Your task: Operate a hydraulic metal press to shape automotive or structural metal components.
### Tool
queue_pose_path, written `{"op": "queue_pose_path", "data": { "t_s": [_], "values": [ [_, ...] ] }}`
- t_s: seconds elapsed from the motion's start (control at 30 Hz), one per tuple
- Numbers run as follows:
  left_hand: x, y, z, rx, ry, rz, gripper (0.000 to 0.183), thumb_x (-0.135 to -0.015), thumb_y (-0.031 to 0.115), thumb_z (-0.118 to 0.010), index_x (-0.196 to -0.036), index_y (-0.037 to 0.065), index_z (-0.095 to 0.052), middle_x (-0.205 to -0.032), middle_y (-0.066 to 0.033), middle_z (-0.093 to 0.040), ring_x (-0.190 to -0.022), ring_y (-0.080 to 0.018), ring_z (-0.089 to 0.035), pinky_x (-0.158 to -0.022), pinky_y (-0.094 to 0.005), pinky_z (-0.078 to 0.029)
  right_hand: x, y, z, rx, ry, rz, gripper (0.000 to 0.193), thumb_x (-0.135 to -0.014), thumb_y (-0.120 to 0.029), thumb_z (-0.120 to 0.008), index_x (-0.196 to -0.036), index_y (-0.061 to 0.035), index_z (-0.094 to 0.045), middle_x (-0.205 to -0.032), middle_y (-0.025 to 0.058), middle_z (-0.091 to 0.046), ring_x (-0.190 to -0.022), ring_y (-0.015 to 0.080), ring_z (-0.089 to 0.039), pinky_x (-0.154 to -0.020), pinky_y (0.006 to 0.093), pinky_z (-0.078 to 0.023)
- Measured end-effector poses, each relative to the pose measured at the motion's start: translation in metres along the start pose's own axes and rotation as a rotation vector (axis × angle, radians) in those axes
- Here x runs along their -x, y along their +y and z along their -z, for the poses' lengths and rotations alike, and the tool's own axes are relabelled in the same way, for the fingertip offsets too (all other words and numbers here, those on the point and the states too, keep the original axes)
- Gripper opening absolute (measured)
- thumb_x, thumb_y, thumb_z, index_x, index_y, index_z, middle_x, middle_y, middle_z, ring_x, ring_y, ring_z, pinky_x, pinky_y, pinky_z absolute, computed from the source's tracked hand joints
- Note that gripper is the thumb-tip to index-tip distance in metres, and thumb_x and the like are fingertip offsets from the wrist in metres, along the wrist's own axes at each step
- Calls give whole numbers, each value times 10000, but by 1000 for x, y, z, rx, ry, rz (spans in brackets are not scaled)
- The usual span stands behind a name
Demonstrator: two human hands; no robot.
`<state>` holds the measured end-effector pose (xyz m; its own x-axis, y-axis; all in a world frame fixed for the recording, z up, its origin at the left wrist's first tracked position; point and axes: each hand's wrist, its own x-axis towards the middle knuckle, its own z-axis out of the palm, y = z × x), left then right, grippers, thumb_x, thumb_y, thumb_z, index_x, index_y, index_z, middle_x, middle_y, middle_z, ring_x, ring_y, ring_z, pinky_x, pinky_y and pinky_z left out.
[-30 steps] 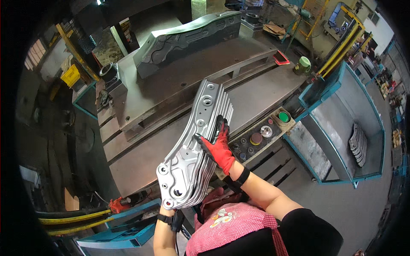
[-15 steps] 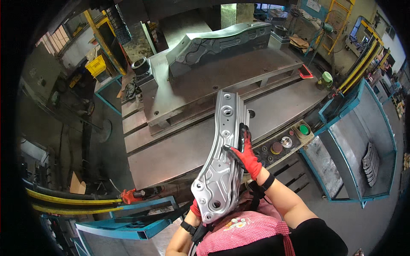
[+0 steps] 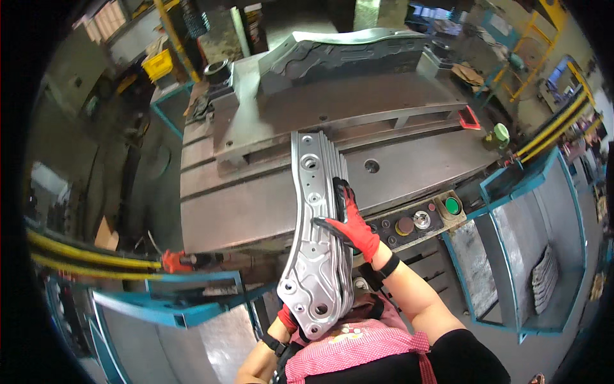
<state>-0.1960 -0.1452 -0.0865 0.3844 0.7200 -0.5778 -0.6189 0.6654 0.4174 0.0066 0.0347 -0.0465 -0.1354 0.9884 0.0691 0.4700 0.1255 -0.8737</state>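
Note:
A stack of stamped metal panels (image 3: 314, 243), silver grey with pressed ribs and round holes, stands lengthwise in front of my body. Several nested layers show along its right side. My right hand (image 3: 350, 224), in a red glove with black fingers, grips the stack's right side, its thumb lying over the top panel. At the lower left end, my left hand (image 3: 287, 318) supports the stack from beneath; its red glove is mostly hidden under the metal. The far end of the stack overlaps the front of the press bed (image 3: 249, 221) in view.
Behind stands a large die (image 3: 345, 61) on a thick steel base. A control panel (image 3: 404, 226) with round buttons runs along the bed's front right. Blue-framed bins stand on both sides; the right bin (image 3: 511, 237) holds stacked metal panels (image 3: 545, 280). A red-handled tool (image 3: 174, 261) is at left.
The stack has shifted left in the picture and turned slightly more upright, both hands still on it. My view has turned, so the bed and bins appear displaced.

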Motion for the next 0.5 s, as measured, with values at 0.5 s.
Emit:
{"op": "queue_pose_path", "data": {
  "t_s": [0.5],
  "values": [
    [-26, 27, -57, -135, -95, 54, 433, -893, 345, -479, -1219, 61, -495, -1114, -76, -584, -952, -177, -579, -843, -322, -479, -8, 8, 29, -67, -181, 94, 1017, -696, -417, -699, -1400, -26, -79, -1439, 206, -131, -1338, 343, -112, -1090, 389, -154]
  ]
}}
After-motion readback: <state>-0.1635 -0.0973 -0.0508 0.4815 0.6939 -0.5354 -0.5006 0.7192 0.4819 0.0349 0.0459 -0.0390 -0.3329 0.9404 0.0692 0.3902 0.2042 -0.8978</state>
